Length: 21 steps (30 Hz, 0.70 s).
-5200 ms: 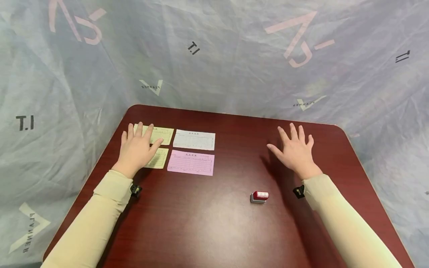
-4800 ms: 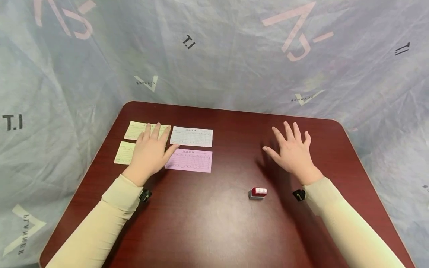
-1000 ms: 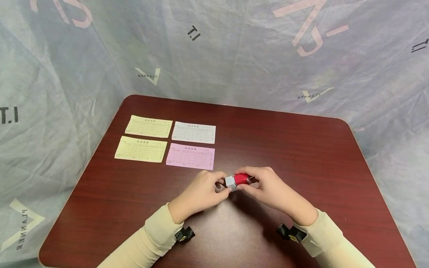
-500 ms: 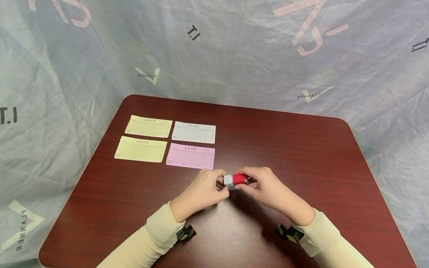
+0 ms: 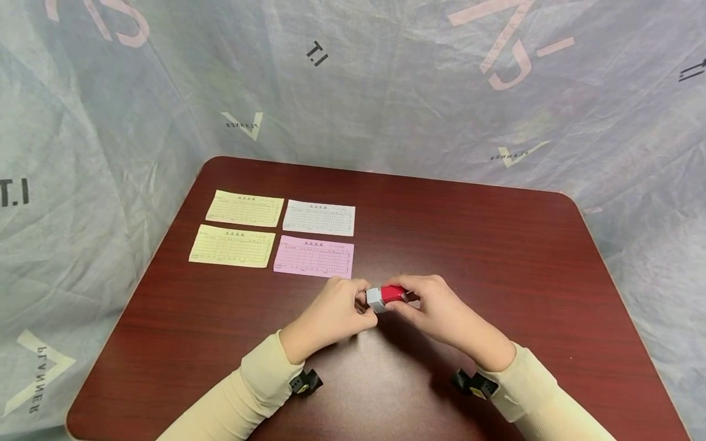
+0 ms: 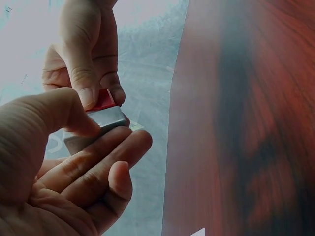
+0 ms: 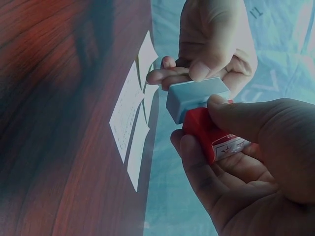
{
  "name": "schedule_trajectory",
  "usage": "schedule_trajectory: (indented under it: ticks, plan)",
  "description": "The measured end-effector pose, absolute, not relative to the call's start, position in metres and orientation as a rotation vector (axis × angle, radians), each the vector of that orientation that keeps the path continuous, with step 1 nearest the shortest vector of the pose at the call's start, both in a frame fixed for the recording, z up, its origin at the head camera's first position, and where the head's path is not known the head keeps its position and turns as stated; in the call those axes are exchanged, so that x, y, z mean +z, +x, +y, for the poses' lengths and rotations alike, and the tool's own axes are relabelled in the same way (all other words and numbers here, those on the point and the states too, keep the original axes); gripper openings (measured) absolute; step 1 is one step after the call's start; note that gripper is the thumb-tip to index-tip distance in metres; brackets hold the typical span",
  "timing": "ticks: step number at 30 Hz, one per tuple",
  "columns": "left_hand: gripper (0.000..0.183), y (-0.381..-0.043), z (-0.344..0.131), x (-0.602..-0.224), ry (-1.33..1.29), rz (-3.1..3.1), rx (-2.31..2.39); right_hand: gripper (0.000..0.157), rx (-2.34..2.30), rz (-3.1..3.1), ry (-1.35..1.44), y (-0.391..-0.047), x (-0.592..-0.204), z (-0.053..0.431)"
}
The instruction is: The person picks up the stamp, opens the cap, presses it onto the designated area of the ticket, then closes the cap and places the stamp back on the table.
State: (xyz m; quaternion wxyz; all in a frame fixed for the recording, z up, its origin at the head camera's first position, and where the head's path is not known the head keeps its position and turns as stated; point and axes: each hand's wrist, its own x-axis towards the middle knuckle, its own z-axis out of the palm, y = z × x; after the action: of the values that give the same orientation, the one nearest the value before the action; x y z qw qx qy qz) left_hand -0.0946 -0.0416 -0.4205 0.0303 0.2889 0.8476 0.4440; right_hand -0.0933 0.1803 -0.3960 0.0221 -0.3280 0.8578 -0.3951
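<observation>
Fingers [image 7: 197, 167] of the right hand [image 5: 445, 311] are pinching the red end [image 7: 201, 129] of the stamp [image 5: 386, 295], and the left hand [image 5: 331, 313] is pinching its gray end [image 7: 189, 98], over the table [image 5: 469, 245], near the pink paper [image 5: 313, 256]. Keeping both ends straight should be helping it stay steady.

Mirrored "PLANNER" [image 5: 40, 380] stands beside pale check marks [image 5: 65, 362] on the grey backdrop cloth [image 5: 386, 116], which also bears black letters "T" and "I" [image 5: 317, 53] parted by a dot. Print [image 5: 239, 233] on the paper slips [image 5: 231, 246] and the red stamp's [image 7: 201, 129] white label [image 7: 228, 149] is illegible.
</observation>
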Motion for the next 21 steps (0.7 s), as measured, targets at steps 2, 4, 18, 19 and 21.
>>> schedule_trajectory:
  ticks: [2,4,18,19,21]
  plan:
    - [0.016,-0.0947,-0.0414,-0.4205,0.896,2.613,1.372,0.022,-1.244,2.648,-1.003,-0.0931,-0.3948,0.1804]
    - [0.016,-0.0947,-0.0414,-0.4203,0.898,2.614,1.374,0.022,-1.261,2.638,-0.997,-0.0929,-0.3953,0.1807]
    - [0.014,-0.0949,-0.0432,-0.4215,0.968,2.603,1.394,0.023,-1.300,2.634,-0.994,-0.0920,-0.3941,0.1794]
    - [0.015,-0.0949,-0.0433,-0.4217,0.972,2.606,1.396,0.023,-1.299,2.637,-0.991,-0.0918,-0.3939,0.1793]
    - [0.015,-0.0948,-0.0434,-0.4220,0.975,2.617,1.401,0.023,-1.297,2.643,-0.984,-0.0916,-0.3935,0.1791]
